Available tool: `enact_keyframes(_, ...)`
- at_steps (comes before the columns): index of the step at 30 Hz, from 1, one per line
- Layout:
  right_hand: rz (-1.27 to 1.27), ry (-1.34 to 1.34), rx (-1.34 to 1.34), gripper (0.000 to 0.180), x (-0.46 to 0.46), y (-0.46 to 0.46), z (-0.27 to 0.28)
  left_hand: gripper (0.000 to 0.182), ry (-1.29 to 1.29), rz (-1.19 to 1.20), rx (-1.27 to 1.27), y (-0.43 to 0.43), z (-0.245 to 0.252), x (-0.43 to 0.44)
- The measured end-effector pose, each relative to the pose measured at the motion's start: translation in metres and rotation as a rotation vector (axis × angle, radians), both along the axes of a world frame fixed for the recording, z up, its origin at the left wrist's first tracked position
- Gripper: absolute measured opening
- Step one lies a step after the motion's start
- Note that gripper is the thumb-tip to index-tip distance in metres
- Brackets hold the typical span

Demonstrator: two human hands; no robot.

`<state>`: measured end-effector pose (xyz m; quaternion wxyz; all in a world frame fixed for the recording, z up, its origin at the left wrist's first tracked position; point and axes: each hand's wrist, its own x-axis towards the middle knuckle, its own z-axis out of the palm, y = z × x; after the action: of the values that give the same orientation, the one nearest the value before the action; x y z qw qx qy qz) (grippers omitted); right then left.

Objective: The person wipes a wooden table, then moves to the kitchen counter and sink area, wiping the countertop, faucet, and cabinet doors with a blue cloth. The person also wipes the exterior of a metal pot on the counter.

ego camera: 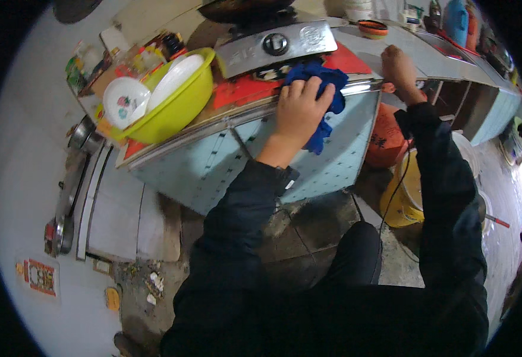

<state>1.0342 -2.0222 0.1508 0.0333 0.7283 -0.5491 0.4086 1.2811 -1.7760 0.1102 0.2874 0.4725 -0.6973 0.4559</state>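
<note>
My left hand (303, 109) presses a crumpled dark blue cloth (328, 87) against the counter's front edge, below a metal gas stove (283, 44). Part of the cloth hangs down over the tiled cabinet front (243, 143). Farther right, my right hand (397, 67) is over the counter with its fingers curled; whether something small is inside them is hidden. A red sheet (348, 60) lies on the counter between the stove and my right hand. Left of the stove sits a yellow-green plastic basin (176, 105) with white dishes (127, 102) in it.
A dark wok (245, 10) rests above the stove. Behind my right hand is an orange-rimmed bowl (372, 29); bottles (456, 24) stand at the back right. On the floor are a yellow bucket (397, 207) and a red bag (383, 138). A dark cord (397, 189) hangs beside my right sleeve.
</note>
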Motion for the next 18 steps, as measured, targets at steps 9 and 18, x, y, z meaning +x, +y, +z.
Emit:
enact_keyframes(9, 0.016, 0.037, -0.104, 0.037, -0.004, -0.018, -0.003, 0.04, 0.114, 0.237, -0.119, 0.127, -0.057, 0.156)
enact_keyframes(18, -0.102, 0.102, -0.044, 0.037, -0.003, -0.017, 0.001, 0.046, 0.547, 0.248, -0.255, 0.149, -0.109, 0.202)
